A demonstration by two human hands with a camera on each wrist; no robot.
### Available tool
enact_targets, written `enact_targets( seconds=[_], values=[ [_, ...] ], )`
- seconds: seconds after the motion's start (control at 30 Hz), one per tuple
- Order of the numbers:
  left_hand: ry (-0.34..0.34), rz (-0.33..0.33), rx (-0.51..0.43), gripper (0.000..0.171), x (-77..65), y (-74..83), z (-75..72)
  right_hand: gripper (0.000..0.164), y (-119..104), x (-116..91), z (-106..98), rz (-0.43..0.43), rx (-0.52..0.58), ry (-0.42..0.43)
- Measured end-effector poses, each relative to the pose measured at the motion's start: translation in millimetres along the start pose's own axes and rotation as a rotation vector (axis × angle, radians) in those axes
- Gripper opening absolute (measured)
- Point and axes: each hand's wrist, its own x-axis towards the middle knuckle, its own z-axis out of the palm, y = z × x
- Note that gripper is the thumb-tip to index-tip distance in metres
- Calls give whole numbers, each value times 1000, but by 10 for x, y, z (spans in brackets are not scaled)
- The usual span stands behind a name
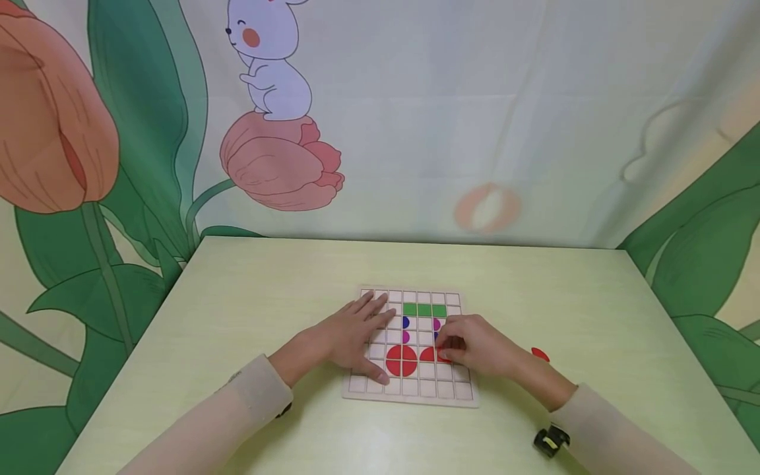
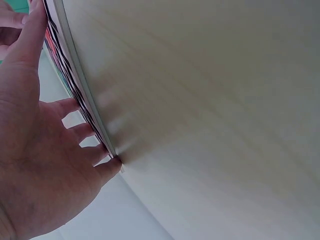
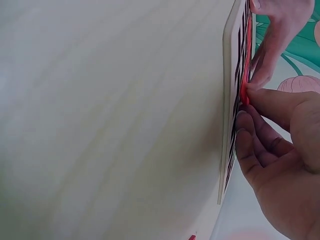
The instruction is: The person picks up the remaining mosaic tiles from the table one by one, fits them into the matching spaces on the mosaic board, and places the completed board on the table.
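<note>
A white gridded board (image 1: 410, 390) lies flat on the table, with red quarter-circle pieces (image 1: 394, 368), green square pieces (image 1: 424, 310) and small blue and purple half-circle pieces (image 1: 406, 337) on it. My left hand (image 1: 355, 333) rests on the board's left side, fingers spread. At the right side my right hand (image 1: 475, 343) pinches a red quarter-circle piece (image 3: 244, 92) against the board between thumb and fingers. That piece is partly hidden by the fingers. Another red piece (image 1: 427, 355) lies just left of it.
A loose red piece (image 1: 539, 354) lies on the pale table (image 1: 267, 284) beyond the right forearm. Behind the table hangs a curtain (image 1: 415, 132) printed with a rabbit and tulips. A black wrist device (image 1: 551, 441) sits at the right sleeve.
</note>
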Motion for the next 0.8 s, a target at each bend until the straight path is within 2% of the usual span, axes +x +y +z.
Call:
enact_targets(
  seconds=[0.17, 0.53, 0.8],
  values=[
    [0, 0, 0, 126, 2, -5, 4, 12, -6, -1, -14, -14, 0, 0],
    [-3, 1, -5, 127, 1, -2, 32, 11, -21, 16, -33, -29, 90, -30],
    [1, 2, -3, 128, 11, -10, 26, 13, 9, 46, -39, -45, 66, -21]
  ],
)
